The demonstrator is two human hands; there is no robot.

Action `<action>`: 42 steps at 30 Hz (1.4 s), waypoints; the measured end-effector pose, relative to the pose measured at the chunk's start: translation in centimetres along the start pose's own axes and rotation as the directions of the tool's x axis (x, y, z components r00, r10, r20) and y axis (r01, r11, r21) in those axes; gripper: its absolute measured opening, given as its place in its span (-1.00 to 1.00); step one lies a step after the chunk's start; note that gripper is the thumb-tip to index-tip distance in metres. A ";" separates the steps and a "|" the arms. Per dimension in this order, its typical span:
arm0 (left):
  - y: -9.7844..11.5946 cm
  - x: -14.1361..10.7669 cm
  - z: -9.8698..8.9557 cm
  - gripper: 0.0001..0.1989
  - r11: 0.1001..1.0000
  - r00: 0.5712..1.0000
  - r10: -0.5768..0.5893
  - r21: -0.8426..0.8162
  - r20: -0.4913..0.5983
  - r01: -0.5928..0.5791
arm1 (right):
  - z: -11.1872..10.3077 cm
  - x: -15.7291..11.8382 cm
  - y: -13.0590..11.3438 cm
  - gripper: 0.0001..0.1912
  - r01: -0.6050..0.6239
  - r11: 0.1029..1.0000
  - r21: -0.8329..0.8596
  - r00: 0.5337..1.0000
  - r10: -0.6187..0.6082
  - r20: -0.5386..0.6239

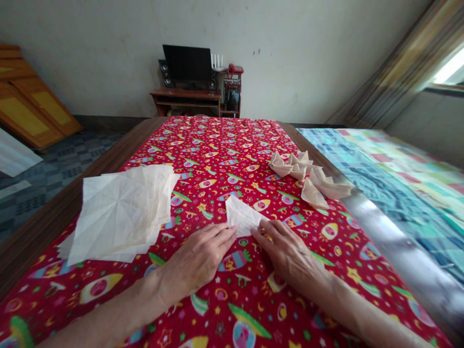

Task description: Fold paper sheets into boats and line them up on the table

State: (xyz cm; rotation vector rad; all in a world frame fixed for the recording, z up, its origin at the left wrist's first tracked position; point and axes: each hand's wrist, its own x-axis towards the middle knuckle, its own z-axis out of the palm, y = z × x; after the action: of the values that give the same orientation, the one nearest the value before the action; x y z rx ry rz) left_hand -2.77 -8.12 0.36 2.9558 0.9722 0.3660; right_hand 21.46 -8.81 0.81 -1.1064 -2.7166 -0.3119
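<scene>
A small folded piece of white paper (243, 215) lies on the red patterned cloth (232, 309) in front of me. My left hand (207, 249) rests at its left lower edge, fingers pressed together with the tips on the paper. At its right corner, my right hand (284, 244) has its fingers bent down on the paper, thumb near the lower edge. Farther left lies a stack of creased white sheets (119, 210). Several folded paper shapes (313, 181) with pointed tips sit together at the right.
The table's brown wooden edge (47, 220) shows on both sides. Against the far wall stands a desk (186, 94) with a monitor (190, 64), speakers and a red telephone (231, 70). A bed (409, 179) is at the right, a wooden cabinet (36, 104) at the left.
</scene>
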 end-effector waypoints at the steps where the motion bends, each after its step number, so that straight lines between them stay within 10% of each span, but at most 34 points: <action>1: 0.0 0.1 -0.2 -0.46 1.000 1.000 0.003 -0.023 -0.014 -0.003 | 0.1 0.0 0.0 -0.62 -0.020 1.000 0.013 1.000 0.021 -0.010; 12: -3.8 4.9 0.1 -0.92 0.968 0.999 -0.026 -0.249 -0.027 0.019 | 1.7 0.6 1.5 -0.79 -0.305 0.928 0.216 0.939 0.331 -0.093; 18: -6.9 7.0 1.1 -0.21 0.980 0.998 -0.051 -0.193 0.023 0.054 | 1.4 0.8 2.0 -0.72 -0.449 0.870 0.204 0.881 0.469 -0.066; 42: -7.5 7.5 1.4 -0.18 0.933 0.982 -0.182 -0.304 0.058 0.191 | 1.6 0.5 1.4 -0.86 -0.429 0.828 0.360 0.867 0.490 -0.094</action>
State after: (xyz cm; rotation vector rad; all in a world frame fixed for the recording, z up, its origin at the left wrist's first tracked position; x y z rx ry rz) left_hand -1.00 2.39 0.00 2.5590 1.0713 0.4244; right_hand 21.94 -7.12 -0.45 -1.4914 -2.1405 0.1108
